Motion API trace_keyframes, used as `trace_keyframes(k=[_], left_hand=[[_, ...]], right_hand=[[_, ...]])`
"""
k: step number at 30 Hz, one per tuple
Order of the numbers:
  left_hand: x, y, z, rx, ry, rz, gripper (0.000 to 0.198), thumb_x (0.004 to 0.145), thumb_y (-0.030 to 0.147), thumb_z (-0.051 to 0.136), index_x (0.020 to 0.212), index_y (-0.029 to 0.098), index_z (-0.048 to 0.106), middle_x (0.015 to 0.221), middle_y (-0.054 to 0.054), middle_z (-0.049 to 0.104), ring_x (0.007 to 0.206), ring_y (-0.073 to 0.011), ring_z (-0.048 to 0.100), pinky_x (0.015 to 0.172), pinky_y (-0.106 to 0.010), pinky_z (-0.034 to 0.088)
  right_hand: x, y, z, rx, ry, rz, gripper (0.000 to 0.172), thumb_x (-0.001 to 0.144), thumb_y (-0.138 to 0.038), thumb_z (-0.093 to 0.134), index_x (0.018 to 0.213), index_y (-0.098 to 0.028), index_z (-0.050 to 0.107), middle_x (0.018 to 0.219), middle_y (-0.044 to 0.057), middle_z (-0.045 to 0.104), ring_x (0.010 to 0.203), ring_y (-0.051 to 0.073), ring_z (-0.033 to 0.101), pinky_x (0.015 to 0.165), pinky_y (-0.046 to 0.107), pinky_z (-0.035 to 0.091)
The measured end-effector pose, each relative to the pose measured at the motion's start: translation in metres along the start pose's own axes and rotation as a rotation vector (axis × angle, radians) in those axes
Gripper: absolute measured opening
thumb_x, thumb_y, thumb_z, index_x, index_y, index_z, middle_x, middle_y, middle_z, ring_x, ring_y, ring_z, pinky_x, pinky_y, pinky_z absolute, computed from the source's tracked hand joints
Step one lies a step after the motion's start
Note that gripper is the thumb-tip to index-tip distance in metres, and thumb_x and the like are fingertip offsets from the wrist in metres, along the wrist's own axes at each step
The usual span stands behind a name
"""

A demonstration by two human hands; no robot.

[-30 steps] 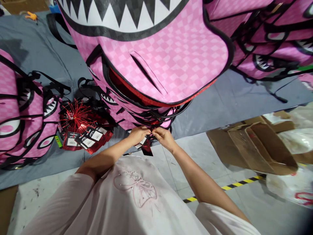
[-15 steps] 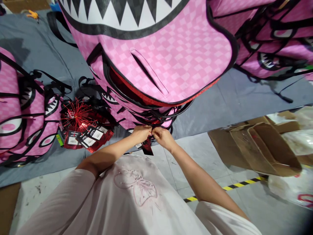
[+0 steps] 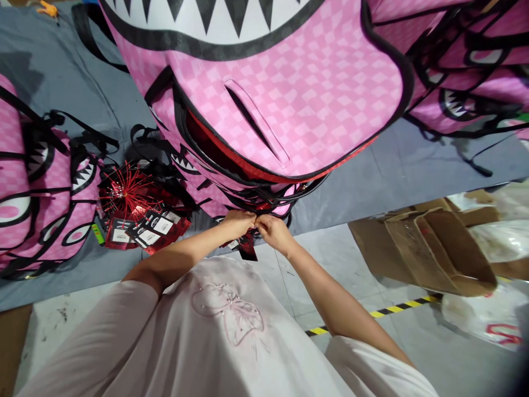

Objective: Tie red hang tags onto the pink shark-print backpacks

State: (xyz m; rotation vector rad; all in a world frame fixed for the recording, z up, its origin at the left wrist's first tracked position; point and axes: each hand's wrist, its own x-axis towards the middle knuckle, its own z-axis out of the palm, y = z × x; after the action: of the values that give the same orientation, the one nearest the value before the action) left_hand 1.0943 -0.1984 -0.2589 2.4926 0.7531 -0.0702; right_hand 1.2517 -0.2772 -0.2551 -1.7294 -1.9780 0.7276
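Observation:
My left hand (image 3: 239,223) and my right hand (image 3: 273,231) meet at the table's front edge, thumbs and fingers pinched together. Both are closed on the cord of a black and red hang tag (image 3: 248,251); fingers hide most of the cord. The tag dangles just below them. Right above my hands lies a stack of pink checkered backpacks (image 3: 322,121) with black trim and a shark-mouth print. The top one's zipped opening gapes, showing red lining (image 3: 215,149). Exactly where the cord meets the bag is hidden.
To the left, hang tags (image 3: 151,229) with red cords (image 3: 128,190) lie bunched beside a green lighter-like item (image 3: 98,234) and more pink backpacks (image 3: 49,204). Others (image 3: 463,71) are piled at right. An open cardboard box (image 3: 438,253) and plastic bags (image 3: 487,320) sit on the floor.
The view has shifted slightly, moving the surroundings a little left and up. Both hands keep the same pinch in nearly the same place.

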Motion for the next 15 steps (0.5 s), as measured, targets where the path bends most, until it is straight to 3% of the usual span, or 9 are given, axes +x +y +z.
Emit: trace_keyframes(k=[5,12,15], left_hand=[[0.001,0.009,0.01,-0.025,0.074,-0.092,0.017,0.092,0.021,0.05,0.104,0.016,0.061,0.099,-0.008,0.067,0.091,-0.0209,0.065,0.076,-0.029,0.047],[-0.008,0.0,0.0,-0.118,0.006,0.001,0.019,0.093,0.021,0.047,0.096,0.021,0.065,0.099,-0.003,0.068,0.089,-0.0165,0.063,0.074,-0.025,0.045],[-0.01,0.006,0.001,-0.112,0.067,-0.12,0.017,0.092,0.022,0.049,0.099,0.021,0.065,0.099,-0.004,0.069,0.088,-0.0181,0.064,0.073,-0.026,0.045]], right_hand=[[0.001,-0.006,0.0,0.062,0.002,0.066,0.013,0.082,-0.016,0.047,0.07,-0.021,0.049,0.068,0.002,0.059,0.064,0.016,0.054,0.062,0.027,0.038],[-0.003,-0.005,0.001,0.212,0.037,0.177,0.013,0.082,-0.021,0.048,0.074,-0.02,0.058,0.067,0.0,0.061,0.06,0.014,0.053,0.06,0.026,0.039],[-0.005,-0.003,0.005,0.29,0.082,0.218,0.009,0.082,-0.026,0.051,0.081,-0.021,0.058,0.07,0.001,0.064,0.061,0.015,0.056,0.06,0.027,0.041]])
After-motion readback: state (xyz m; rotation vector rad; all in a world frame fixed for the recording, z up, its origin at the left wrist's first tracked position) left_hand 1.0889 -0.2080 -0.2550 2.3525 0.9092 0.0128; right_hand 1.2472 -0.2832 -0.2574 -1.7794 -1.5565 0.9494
